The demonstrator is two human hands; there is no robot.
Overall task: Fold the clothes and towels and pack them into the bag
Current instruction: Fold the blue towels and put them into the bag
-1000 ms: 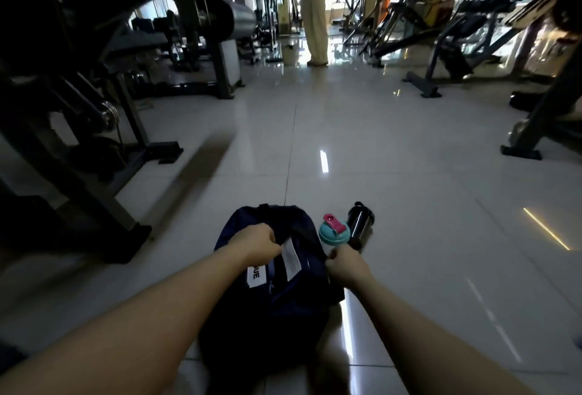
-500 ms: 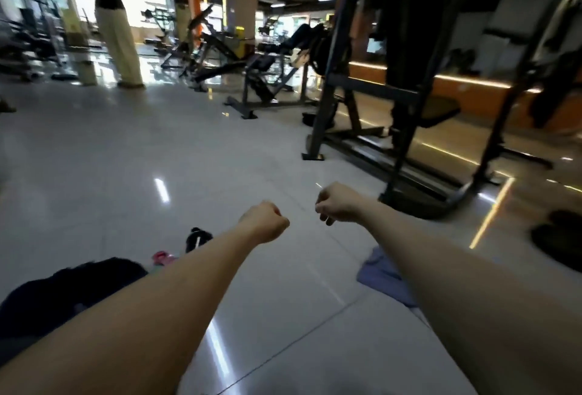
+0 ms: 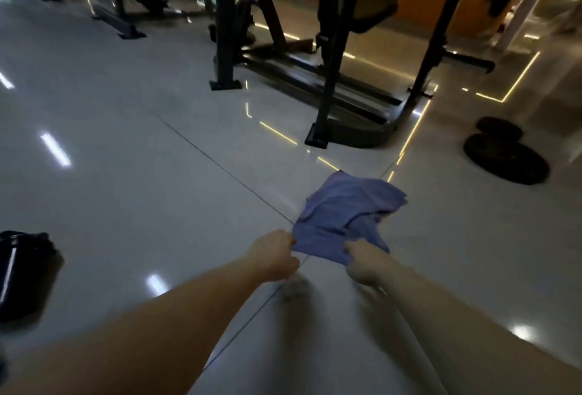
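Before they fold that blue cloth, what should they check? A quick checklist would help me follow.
1. Left hand grips the blue cloth at its near edge: ok.
2. Right hand grips it too: ok.
3. Cloth lying flat: not ok, it is rumpled.
4. Cloth apart from the weight plates: ok.
5. Bag open and ready: cannot tell, it is dark and cut off at the left edge.
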